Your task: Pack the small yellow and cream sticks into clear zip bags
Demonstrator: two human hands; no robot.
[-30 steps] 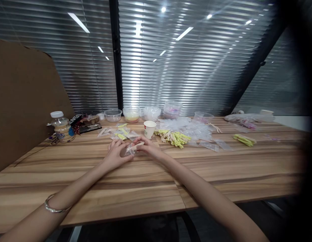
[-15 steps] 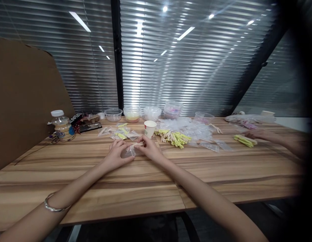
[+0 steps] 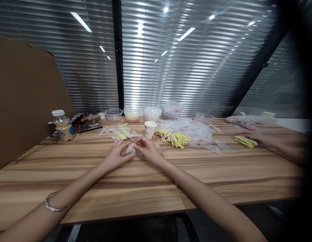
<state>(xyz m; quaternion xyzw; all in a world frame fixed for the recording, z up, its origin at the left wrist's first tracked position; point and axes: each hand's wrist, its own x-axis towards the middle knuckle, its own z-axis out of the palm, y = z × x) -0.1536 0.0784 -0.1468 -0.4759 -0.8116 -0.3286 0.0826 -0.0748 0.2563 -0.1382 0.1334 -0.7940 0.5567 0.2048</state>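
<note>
My left hand (image 3: 118, 152) is closed on a small clear plastic bag (image 3: 130, 149), low over the wooden table. At the bag's right side, my right hand (image 3: 146, 147) has its fingers pinched together against it. Something pale shows inside the bag, too small to make out. Just beyond my hands stands a white paper cup (image 3: 150, 129). A pile of yellow-green and cream sticks (image 3: 174, 138) lies to the right of the cup. Left of it are several small bags (image 3: 122, 132) with similar yellow and cream pieces.
Clear plastic bowls (image 3: 132, 115) line the back beneath the blinds. Loose clear bags (image 3: 193, 129) spread behind the stick pile. A white-capped jar (image 3: 62, 126) stands at left by a cardboard panel (image 3: 27, 101). Another person's hand (image 3: 254, 136) touches yellow-green sticks (image 3: 245, 142) at right.
The pale strip that showed at my right fingertips no longer sticks out; those fingers now press at the bag's edge. The other person's hand has shifted slightly left onto the sticks.
</note>
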